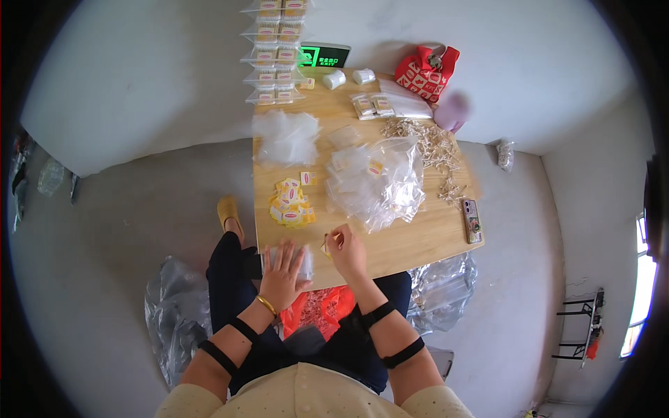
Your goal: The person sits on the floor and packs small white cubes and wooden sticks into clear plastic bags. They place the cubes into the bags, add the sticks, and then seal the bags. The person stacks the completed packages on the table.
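My left hand (281,277) lies flat with fingers spread at the table's front edge, pressing on a small stack of clear plastic bags (306,262). Just to its right, my right hand (348,252) is closed in a pinch on a small yellow-and-white card (325,246); the fingers partly cover it. Beyond my left hand is a loose heap of yellow-and-white cards (290,207), with a single card (308,178) beside it. A large clear plastic bag (398,182) full of smaller filled packets rests at the middle of the table.
Loose cotton swabs (426,143) are scattered at the right. Flat clear bags (286,138) lie at the far left, below hanging strips of packets (277,54). A phone (473,221) sits near the right edge; a red bag (426,73) stands at the back. An orange-red bag (317,308) is below the front edge.
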A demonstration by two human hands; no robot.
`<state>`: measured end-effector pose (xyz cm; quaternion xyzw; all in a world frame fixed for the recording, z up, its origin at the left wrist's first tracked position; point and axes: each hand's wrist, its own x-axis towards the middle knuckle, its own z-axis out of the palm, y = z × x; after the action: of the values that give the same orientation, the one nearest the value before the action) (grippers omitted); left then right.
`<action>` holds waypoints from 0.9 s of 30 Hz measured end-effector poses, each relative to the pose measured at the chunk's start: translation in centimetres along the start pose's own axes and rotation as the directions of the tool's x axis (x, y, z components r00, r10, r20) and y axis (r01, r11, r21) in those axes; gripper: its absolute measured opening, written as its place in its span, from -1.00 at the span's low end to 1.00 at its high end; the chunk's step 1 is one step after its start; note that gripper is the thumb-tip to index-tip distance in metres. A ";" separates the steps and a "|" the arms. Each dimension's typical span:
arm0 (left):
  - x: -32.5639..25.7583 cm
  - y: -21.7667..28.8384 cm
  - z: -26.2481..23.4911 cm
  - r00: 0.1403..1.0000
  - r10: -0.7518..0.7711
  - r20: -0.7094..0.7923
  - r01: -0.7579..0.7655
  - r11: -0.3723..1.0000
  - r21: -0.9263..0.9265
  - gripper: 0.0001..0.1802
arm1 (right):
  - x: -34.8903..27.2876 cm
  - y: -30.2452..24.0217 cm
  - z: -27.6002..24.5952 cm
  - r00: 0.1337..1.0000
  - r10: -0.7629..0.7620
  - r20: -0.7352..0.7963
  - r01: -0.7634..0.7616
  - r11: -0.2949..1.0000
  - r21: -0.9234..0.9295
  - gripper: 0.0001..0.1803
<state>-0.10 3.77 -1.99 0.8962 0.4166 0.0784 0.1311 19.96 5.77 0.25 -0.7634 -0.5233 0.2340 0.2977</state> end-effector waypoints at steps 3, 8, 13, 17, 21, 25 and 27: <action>0.2 -0.5 0.7 1.000 0.013 0.021 -0.013 1.000 -0.019 -0.02 | 3.9 1.0 -1.8 0.967 -0.228 -0.111 0.215 0.969 -0.122 -0.74; 0.7 -0.2 -2.9 1.000 -0.013 0.026 0.014 0.998 -0.064 0.00 | 12.3 -1.1 -2.1 0.931 -0.343 -0.122 0.299 0.912 -0.283 -0.65; 0.6 -0.3 -5.7 0.996 -0.068 -0.061 0.059 0.989 -0.132 -0.08 | 19.9 -3.2 -0.2 0.957 -0.291 0.017 0.268 0.855 -0.444 -0.51; 0.1 -0.8 -6.3 0.995 -0.084 -0.059 0.071 0.979 -0.190 -0.13 | 23.0 -2.3 0.9 0.981 -0.104 0.166 0.185 0.774 -0.606 -0.47; 0.0 -1.7 -6.2 0.990 -0.117 -0.075 0.091 0.955 -0.283 -0.16 | 23.6 -1.3 0.7 0.972 -0.198 0.130 0.237 0.809 -0.539 -0.54; 1.2 -2.7 -6.5 0.966 -0.217 -0.143 0.091 0.797 -0.598 -0.22 | 18.4 -4.1 -2.9 0.929 -0.370 -0.001 0.370 0.929 -0.026 -0.68; 2.0 -3.1 -6.0 0.943 -0.308 -0.126 0.067 0.548 -0.834 -0.21 | 13.0 -5.7 -4.8 0.959 -0.263 0.109 0.195 0.885 0.422 -0.77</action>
<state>-2.53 8.20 2.84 0.6638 0.4400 0.3635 0.4834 23.92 18.54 7.04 -0.5955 -0.5722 0.3625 0.4320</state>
